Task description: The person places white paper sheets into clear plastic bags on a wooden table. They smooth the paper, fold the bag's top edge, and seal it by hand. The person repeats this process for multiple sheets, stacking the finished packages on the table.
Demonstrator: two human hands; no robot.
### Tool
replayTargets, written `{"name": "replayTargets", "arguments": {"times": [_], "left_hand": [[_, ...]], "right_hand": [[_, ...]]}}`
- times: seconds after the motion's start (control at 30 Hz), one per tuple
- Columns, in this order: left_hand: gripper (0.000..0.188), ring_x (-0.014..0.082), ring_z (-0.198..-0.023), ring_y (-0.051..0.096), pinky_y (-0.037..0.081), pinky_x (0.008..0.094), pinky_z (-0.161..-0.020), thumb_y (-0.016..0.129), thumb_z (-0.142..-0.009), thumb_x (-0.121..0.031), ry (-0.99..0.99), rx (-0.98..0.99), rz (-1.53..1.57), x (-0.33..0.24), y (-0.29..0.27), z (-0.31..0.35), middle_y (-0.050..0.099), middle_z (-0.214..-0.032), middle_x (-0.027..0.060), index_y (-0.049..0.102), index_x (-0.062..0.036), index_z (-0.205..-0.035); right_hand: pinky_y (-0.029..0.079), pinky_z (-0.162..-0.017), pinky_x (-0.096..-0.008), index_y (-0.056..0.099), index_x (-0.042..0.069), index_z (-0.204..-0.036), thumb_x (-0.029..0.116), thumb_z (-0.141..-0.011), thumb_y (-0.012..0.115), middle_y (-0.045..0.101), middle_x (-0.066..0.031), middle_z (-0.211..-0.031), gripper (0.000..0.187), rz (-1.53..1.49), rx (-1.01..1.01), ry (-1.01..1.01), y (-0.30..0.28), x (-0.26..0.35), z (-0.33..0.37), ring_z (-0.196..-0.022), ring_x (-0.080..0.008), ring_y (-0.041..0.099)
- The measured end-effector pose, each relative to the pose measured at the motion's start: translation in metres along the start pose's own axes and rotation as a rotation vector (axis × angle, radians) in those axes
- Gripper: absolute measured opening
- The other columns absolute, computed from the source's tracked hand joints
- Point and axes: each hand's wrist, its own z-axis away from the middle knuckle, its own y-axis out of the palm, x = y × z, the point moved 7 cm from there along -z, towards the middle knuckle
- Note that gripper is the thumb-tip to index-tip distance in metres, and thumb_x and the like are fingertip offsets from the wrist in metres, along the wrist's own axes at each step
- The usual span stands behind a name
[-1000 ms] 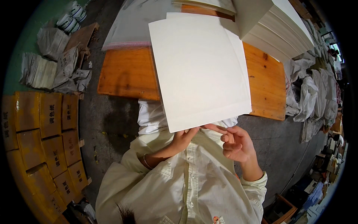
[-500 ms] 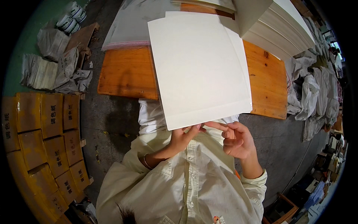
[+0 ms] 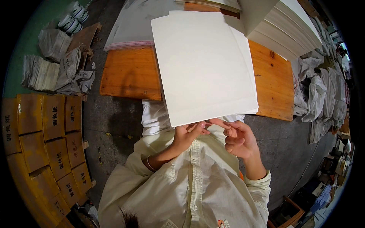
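White rectangular paper sheets [image 3: 205, 64] overhang the orange-brown wooden desk [image 3: 129, 74]. At their near edge are the left hand [image 3: 188, 135] and half-curled right hand [image 3: 240, 139], grips unclear. Brown cardboard cartons [image 3: 30, 114] hide their contents; translucent plastic wrapping [image 3: 28, 71] encloses a pale bundle [image 3: 44, 73].

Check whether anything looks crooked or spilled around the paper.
The top white sheet sits askew: a lower sheet peeks out along its right edge, so the edges don't line up. No spill shows on the table.

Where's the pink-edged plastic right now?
In the head view, the plastic lies upper left of centre, on the wooden table, left of the white sheets.
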Motion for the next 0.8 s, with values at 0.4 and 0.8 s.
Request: {"name": "replayTargets", "arguments": {"times": [0.4,0.8], "left_hand": [[0.020,0.0218,-0.071,0.067,0.057,0.0304,-0.060,0.043,-0.096,-0.004,0.031,-0.081,-0.085,-0.005,-0.017,-0.001,0.067,-0.092,0.0179,0.056,0.0091,-0.104],[0.024,0.0202,-0.064,0.067,0.052,0.0270,-0.052,0.051,-0.096,-0.016,-0.120,-0.142,-0.059,-0.008,-0.008,0.007,0.064,-0.084,0.0132,0.055,0.0077,-0.101]], "right_hand": [[0.053,-0.056,-0.0199,0.023,-0.001,-0.144,0.019,-0.097,0.027,0.069,-0.0189,-0.099,0.051,0.066,0.004,-0.006,-0.006,0.000,-0.003,-0.060,-0.0152,0.066],[0.051,-0.061,-0.0269,0.060,-0.001,-0.117,0.010,-0.089,0.054,0.070,-0.0144,-0.093,0.031,1.700,-0.398,-0.732,0.019,0.031,0.018,-0.061,-0.0171,0.065]]}}
